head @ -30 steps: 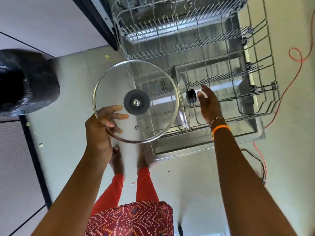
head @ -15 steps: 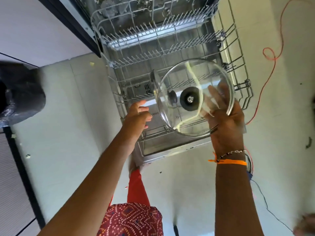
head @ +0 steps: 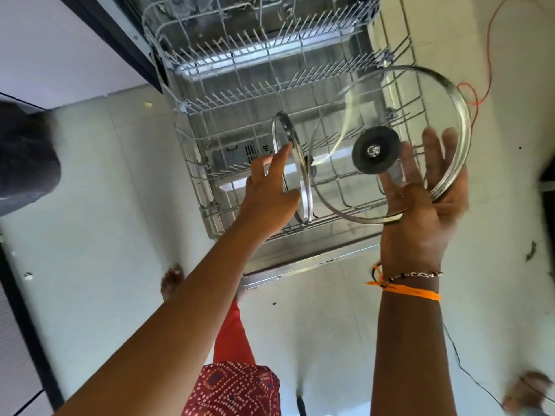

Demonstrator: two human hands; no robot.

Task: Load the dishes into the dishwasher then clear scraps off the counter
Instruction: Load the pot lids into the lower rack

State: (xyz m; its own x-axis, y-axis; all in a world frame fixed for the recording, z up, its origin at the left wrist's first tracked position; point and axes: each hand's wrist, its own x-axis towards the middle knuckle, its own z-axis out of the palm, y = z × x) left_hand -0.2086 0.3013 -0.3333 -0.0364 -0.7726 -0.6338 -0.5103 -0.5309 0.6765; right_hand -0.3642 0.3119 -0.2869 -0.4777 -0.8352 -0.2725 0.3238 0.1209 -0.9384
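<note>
1. Bottom of frame: two bare forearms are seen reaching up-frame; an orange wristband [head: 405, 291] is worn on the right wrist.
2. Right hand [head: 420, 217], centre right: a large glass lid [head: 432, 94] is gripped at its lower rim, fingers spread behind the glass, black knob [head: 376, 150] facing the camera. The lid is held above the right part of the lower rack [head: 210, 187], not yet slotted.
3. Left hand [head: 270, 190], centre: fingers are loosely open and nothing is gripped; fingertips are placed at the rim of a second lid [head: 295, 175], which is stood on edge in the rack. Actual contact cannot be told for sure.
4. Upper centre: the rack is pulled out over the open dishwasher door [head: 300, 265]; most tines are unoccupied. A second rack [head: 240, 34] is seen further up.
5. Step judged: loading stage, lids being racked; counter scraps not yet dealt with.
6. Next move, judged: the held lid needs tilting onto its edge and lowering between tines beside the standing lid, which is likely to need steadying.
7. Far right: a red cable [head: 489, 55] is seen on the floor.
</note>
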